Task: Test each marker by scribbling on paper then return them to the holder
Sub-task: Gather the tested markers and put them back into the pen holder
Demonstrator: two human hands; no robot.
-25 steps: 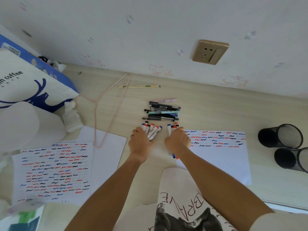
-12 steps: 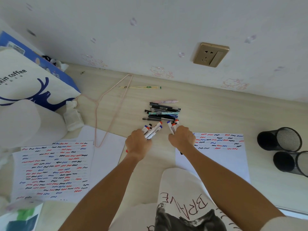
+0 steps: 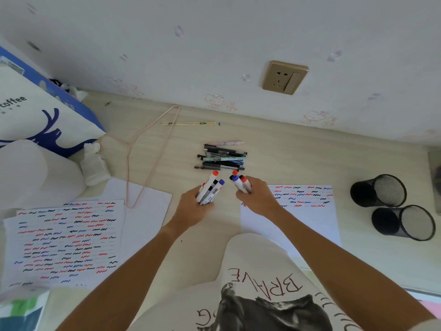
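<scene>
1. Marker barrels vanish inside both fists, only the red, blue and black caps showing; their exact number cannot be told.
2. The left hand (image 3: 194, 206) grips a bundle of markers (image 3: 210, 188); the right hand (image 3: 256, 195) clutches a second bundle (image 3: 241, 182) just beside it, caps pointing to 12 o'clock.
3. Two black mesh holders (image 3: 378, 191) lie on their sides at 3 o'clock, well apart from the hands.
4. The scribbled paper (image 3: 307, 206) is partly covered by the right forearm.
5. Loose pens (image 3: 220, 157) rest on the pale wooden desk (image 3: 286, 151) at 12 o'clock, below a wall socket (image 3: 284, 77).
</scene>
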